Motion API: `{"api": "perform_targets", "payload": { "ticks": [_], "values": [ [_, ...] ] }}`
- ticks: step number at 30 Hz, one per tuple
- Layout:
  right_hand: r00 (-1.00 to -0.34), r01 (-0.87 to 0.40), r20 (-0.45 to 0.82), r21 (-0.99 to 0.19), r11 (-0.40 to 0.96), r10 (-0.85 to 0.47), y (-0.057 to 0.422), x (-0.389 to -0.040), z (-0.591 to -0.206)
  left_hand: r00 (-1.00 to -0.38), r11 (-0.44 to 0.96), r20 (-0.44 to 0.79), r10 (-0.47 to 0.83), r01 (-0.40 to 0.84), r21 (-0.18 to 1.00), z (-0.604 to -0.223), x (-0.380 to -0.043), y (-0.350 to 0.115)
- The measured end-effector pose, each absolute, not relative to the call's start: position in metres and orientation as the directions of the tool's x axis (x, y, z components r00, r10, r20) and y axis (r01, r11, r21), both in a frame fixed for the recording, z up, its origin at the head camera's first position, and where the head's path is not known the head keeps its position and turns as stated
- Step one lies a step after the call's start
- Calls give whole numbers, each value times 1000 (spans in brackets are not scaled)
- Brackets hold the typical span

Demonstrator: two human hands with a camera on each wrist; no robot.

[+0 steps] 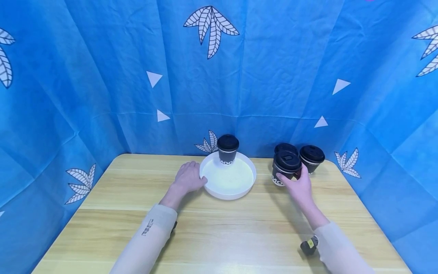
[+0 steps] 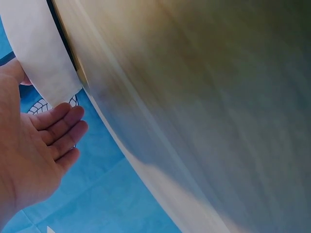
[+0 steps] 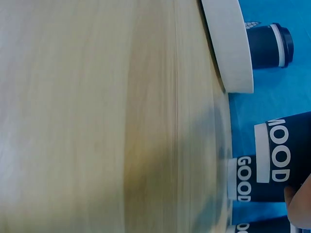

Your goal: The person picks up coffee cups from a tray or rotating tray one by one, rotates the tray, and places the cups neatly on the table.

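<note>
My left hand (image 1: 188, 177) grips the left rim of a round white tray (image 1: 228, 184), thumb over the edge and fingertips against the outer wall (image 2: 41, 48). Inside the tray, toward its back, a black lidded paper coffee cup (image 1: 227, 152) stands upright. At the right, my right hand (image 1: 301, 189) holds another black lidded coffee cup (image 1: 286, 163) by its side. In the right wrist view this held cup (image 3: 286, 150) has its base raised off the table, with a white band and white lettering showing. Part of the right hand is cut off there.
Behind the held cup stands a third lidded cup (image 1: 284, 146), partly hidden by it. One more cup (image 1: 312, 155) is beside it on the right. The wooden table (image 1: 219, 236) ends at a blue curtain (image 1: 260, 76) printed with leaves and triangles.
</note>
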State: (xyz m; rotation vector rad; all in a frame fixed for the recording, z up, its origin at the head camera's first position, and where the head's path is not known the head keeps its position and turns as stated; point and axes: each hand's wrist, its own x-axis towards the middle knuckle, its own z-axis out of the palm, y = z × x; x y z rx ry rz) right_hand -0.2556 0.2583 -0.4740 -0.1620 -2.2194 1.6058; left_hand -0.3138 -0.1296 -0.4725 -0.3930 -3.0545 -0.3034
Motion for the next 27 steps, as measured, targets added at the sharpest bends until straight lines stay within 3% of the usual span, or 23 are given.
{"api": "perform_targets", "payload": {
  "ticks": [27],
  "values": [
    [-896, -4, 154, -941, 340, 416, 301, -238, -477, -963, 944, 78, 257, 268, 195, -473, -315, -130]
  ]
}}
